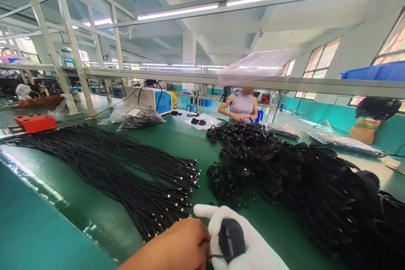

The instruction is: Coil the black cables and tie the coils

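Note:
My right hand (pixel 249 240), in a white glove, is wrapped around a coiled black cable (pixel 232 240) at the bottom centre, its index finger pointing left. My bare left hand (pixel 186 240) is closed against the coil's left side. A short length of the cable runs from the coil to its fingers, and the fingertips are mostly hidden. To the left, a wide bundle of straight black cables (pixel 110 177) lies along the green table, its pale-tipped connectors pointing toward my hands. On the right, a large heap of coiled black cables (pixel 284 173) is piled up.
A red control box (pixel 35 122) stands at the far left. Behind the straight cables are a plastic bag (pixel 139 118) and a white-and-blue machine (pixel 152 99). Across the table (pixel 190 139) a person (pixel 243 107) handles cables. A metal shelf rail (pixel 177 76) spans above.

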`<move>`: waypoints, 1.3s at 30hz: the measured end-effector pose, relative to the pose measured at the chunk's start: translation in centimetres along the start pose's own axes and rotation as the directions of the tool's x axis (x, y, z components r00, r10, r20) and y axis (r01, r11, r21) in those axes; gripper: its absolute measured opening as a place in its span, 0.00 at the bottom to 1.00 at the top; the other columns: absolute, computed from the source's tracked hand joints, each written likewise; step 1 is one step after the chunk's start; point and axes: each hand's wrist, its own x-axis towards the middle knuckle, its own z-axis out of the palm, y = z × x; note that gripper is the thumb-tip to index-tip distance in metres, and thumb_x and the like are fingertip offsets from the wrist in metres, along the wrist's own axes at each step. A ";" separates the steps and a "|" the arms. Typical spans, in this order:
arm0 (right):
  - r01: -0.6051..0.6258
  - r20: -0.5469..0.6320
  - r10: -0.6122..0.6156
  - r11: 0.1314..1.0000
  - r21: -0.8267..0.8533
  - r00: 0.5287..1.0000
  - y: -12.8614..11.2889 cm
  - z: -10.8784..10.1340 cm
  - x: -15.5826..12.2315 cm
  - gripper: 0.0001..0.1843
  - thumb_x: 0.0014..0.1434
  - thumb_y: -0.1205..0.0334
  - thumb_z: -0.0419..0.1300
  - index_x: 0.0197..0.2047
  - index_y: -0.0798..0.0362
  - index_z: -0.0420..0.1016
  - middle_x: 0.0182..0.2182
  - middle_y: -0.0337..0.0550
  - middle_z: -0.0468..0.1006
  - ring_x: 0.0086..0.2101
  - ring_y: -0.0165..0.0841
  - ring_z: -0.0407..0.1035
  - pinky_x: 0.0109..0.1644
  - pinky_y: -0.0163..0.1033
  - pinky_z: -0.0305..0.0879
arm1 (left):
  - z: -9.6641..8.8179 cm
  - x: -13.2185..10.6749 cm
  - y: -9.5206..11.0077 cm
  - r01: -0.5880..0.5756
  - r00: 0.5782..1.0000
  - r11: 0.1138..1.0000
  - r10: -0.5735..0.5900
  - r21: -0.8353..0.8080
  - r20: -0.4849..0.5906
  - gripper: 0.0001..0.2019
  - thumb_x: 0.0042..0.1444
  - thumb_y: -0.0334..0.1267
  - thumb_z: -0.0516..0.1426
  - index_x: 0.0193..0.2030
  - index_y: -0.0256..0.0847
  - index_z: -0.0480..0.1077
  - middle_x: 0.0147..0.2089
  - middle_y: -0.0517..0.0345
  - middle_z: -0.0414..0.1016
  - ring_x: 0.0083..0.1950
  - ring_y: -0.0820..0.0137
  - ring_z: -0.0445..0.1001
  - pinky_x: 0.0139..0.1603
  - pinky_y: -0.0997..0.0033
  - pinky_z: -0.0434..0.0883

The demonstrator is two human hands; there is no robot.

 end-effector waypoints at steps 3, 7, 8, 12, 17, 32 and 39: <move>-0.062 0.045 0.056 0.987 0.148 0.997 0.7 -0.5 0.1 0.24 0.41 0.51 0.68 0.39 0.49 0.66 0.40 0.47 0.74 0.21 0.26 0.62 0.23 0.34 0.60 | -0.3 -0.5 1.1 0.108 0.994 0.965 -0.106 -0.238 0.021 0.07 0.45 0.38 0.53 0.21 0.39 0.65 0.17 0.63 0.68 0.17 0.75 0.63 0.21 0.75 0.63; -0.035 0.133 -0.004 0.956 0.290 0.991 1.1 -0.4 0.8 0.32 0.37 0.46 0.69 0.43 0.48 0.63 0.23 0.37 0.73 0.16 0.24 0.59 0.18 0.30 0.55 | -0.9 -0.9 2.1 -0.132 0.971 0.771 -0.026 -0.623 -0.238 0.11 0.43 0.40 0.59 0.34 0.37 0.67 0.27 0.59 0.72 0.28 0.72 0.70 0.33 0.71 0.69; -0.025 0.152 -0.026 0.946 0.323 0.988 1.0 -0.3 0.9 0.33 0.37 0.47 0.68 0.44 0.48 0.61 0.21 0.35 0.72 0.15 0.24 0.58 0.17 0.29 0.54 | -0.9 -1.0 2.1 -0.167 0.962 0.774 -0.008 -0.611 -0.273 0.13 0.44 0.38 0.58 0.38 0.37 0.68 0.30 0.58 0.73 0.32 0.71 0.71 0.36 0.69 0.69; -0.081 0.180 0.028 0.952 0.294 0.983 1.1 -0.4 1.2 0.31 0.35 0.56 0.70 0.43 0.52 0.64 0.17 0.31 0.69 0.14 0.22 0.56 0.16 0.27 0.50 | -0.2 -1.1 1.9 -0.218 0.909 0.962 0.139 -0.165 -0.394 0.19 0.47 0.30 0.54 0.48 0.44 0.69 0.42 0.56 0.71 0.44 0.66 0.69 0.48 0.66 0.65; -0.255 0.261 0.187 0.932 0.257 0.947 2.5 -1.0 1.4 0.29 0.36 0.49 0.70 0.37 0.57 0.68 0.15 0.35 0.69 0.14 0.25 0.59 0.16 0.30 0.51 | 1.1 -0.4 2.0 -0.283 0.837 0.918 0.377 0.276 -0.396 0.22 0.45 0.20 0.48 0.38 0.44 0.76 0.36 0.58 0.69 0.39 0.70 0.69 0.42 0.73 0.65; -0.325 0.368 0.108 0.731 0.600 0.923 5.0 -0.4 1.8 0.27 0.55 0.40 0.53 0.43 0.57 0.67 0.20 0.45 0.76 0.18 0.27 0.69 0.20 0.28 0.61 | 1.5 0.7 0.8 -0.228 0.795 0.963 0.268 0.141 -0.544 0.17 0.45 0.22 0.50 0.31 0.43 0.77 0.30 0.62 0.65 0.31 0.73 0.67 0.31 0.77 0.61; -0.215 0.315 0.008 0.748 0.628 0.949 4.7 0.6 1.4 0.23 0.54 0.47 0.60 0.45 0.56 0.68 0.22 0.41 0.76 0.17 0.23 0.65 0.20 0.26 0.57 | 1.3 0.8 0.7 -0.220 0.802 0.975 0.197 0.028 -0.564 0.15 0.43 0.23 0.51 0.29 0.43 0.77 0.28 0.63 0.63 0.29 0.74 0.64 0.29 0.76 0.59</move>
